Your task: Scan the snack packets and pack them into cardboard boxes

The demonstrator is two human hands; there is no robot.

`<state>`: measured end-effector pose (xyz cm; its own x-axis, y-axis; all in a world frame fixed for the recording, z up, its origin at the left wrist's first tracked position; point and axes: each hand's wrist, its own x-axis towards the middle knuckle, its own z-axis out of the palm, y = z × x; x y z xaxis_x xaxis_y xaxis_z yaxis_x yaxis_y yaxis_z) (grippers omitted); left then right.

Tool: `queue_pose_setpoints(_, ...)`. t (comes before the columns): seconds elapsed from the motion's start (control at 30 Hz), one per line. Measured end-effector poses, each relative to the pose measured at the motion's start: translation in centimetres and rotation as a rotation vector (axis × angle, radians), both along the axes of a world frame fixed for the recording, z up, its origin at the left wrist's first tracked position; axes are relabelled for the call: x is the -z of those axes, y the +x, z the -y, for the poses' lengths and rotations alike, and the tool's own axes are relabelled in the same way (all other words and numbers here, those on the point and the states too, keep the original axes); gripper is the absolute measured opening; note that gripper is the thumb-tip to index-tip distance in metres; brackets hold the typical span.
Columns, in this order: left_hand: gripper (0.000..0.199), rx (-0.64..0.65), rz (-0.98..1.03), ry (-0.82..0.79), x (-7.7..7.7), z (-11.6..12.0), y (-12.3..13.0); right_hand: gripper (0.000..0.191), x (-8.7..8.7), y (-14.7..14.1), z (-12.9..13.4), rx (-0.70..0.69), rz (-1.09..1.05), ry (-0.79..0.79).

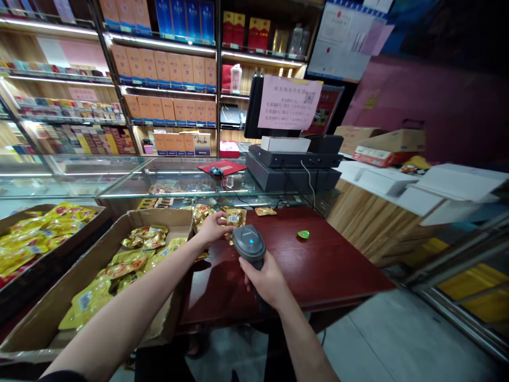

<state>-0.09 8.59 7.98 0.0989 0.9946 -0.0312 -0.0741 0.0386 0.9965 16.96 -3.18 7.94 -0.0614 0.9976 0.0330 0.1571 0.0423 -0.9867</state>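
The right hand [266, 278] grips a dark handheld scanner [249, 243] with a small blue light over the reddish-brown worktop [294, 265], while the left hand [214, 228] reaches to a gold packet [235, 217] just in front of the scanner's head. To the left stands an open cardboard box [24, 331] holding more gold and yellow packets [129, 262], and a small green item [303, 234] lies on the worktop to the right; beyond, a red mat [233, 166] with a mouse [216, 171] rests on a glass counter [175, 178] beside a monitor [253, 114] bearing a pink paper sign [288, 103]
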Motion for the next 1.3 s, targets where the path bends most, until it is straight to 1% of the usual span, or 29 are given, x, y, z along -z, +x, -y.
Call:
queue_pose_setpoints(0.1, 0.06, -0.004, -0.018, 0.021, 0.2, -0.2, -0.1, 0.024, -0.1, -0.1, 0.1, -0.003, 0.004, 0.003)
queue_pose_setpoints(0.17, 0.056, -0.01, -0.022, 0.025, 0.0, -0.1, 0.0, 0.025, -0.2, -0.1, 0.1, -0.002, -0.006, -0.007)
queue_pose_setpoints(0.3, 0.047, 0.009, -0.088, 0.044, -0.9, 0.5, 0.0, 0.025, -0.3, -0.1, 0.1, -0.007, -0.02, -0.01)
queue_pose_setpoints(0.4, 0.044, 0.033, -0.127, 0.054, -1.5, 0.8, 0.0, 0.024, -0.3, 0.0, 0.1, -0.007, -0.021, 0.006)
queue_pose_setpoints(0.47, 0.045, 0.035, -0.092, 0.046, -1.4, 0.7, 0.0, 0.024, -0.3, 0.0, 0.1, 0.002, -0.021, 0.011)
queue_pose_setpoints(0.63, 0.057, 0.034, -0.019, 0.037, -0.5, 0.2, 0.0, 0.025, -0.5, 0.0, 0.2, 0.008, 0.002, 0.004)
queue_pose_setpoints(0.73, 0.059, 0.036, -0.022, 0.032, -0.6, 0.2, -0.1, 0.027, -0.6, 0.2, 0.2, 0.001, 0.002, 0.02)
queue_pose_setpoints(0.93, 0.057, 0.008, -0.034, 0.064, -2.2, 0.6, -0.7, 0.033, -1.2, 0.7, 0.6, -0.003, -0.013, 0.007)
queue_pose_setpoints(1.13, 0.056, -0.064, -0.043, 0.085, -3.5, 0.2, -2.1, 0.036, -1.4, 1.4, 0.7, 0.01, 0.011, 0.005)
queue_pose_setpoints(1.23, 0.058, -0.109, -0.054, 0.098, -4.7, 0.5, -3.9, 0.038, -1.4, 1.4, 0.5, 0.0, -0.002, 0.005)
queue_pose_setpoints(1.3, 0.057, -0.131, -0.086, 0.113, -5.6, 1.2, -6.1, 0.041, -1.5, 1.1, 0.3, -0.021, -0.026, -0.001)
